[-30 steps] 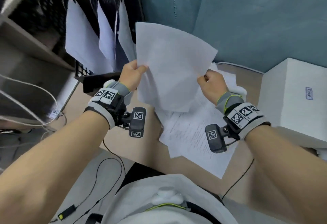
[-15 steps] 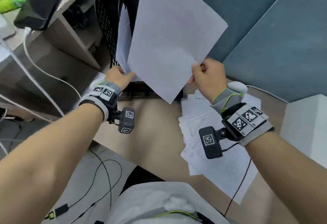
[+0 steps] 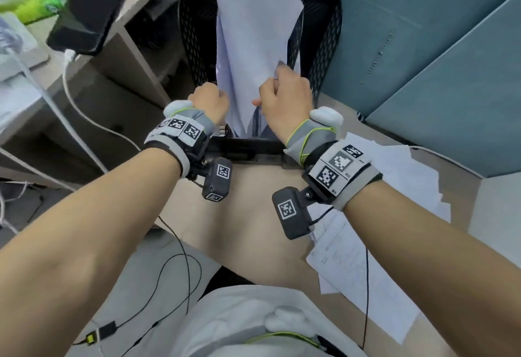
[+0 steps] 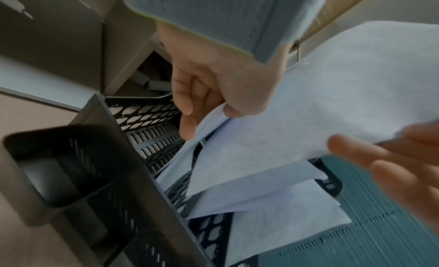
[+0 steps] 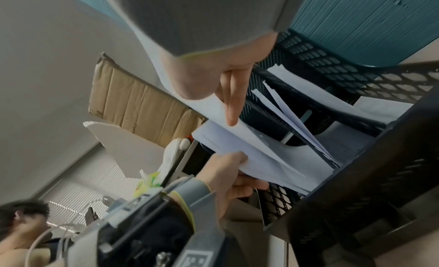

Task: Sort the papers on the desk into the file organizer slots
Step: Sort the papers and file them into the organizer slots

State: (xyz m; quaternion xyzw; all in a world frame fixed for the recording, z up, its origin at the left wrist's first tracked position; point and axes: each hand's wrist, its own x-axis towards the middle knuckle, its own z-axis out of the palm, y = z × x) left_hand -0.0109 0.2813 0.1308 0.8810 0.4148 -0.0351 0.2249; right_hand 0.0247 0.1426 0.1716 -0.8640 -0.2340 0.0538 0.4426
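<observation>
White sheets of paper [image 3: 253, 46] stand upright in the black mesh file organizer [image 3: 197, 32] at the far edge of the desk [image 3: 253, 215], their lower ends down inside a slot. The left hand [image 3: 210, 101] has its grip closed on the left edge of the sheets, fingers curled and thumb pinching the paper, as the left wrist view shows plainly. The right hand [image 3: 284, 100] holds the right edge, thumb and fingers pinching it just above the organizer's front rail. More sheets already sit in neighbouring slots in the right wrist view. A loose pile of printed papers [image 3: 366, 258] lies flat on the desk under the right forearm. A dark phone [image 3: 84, 15] rests on the shelf to the left.
</observation>
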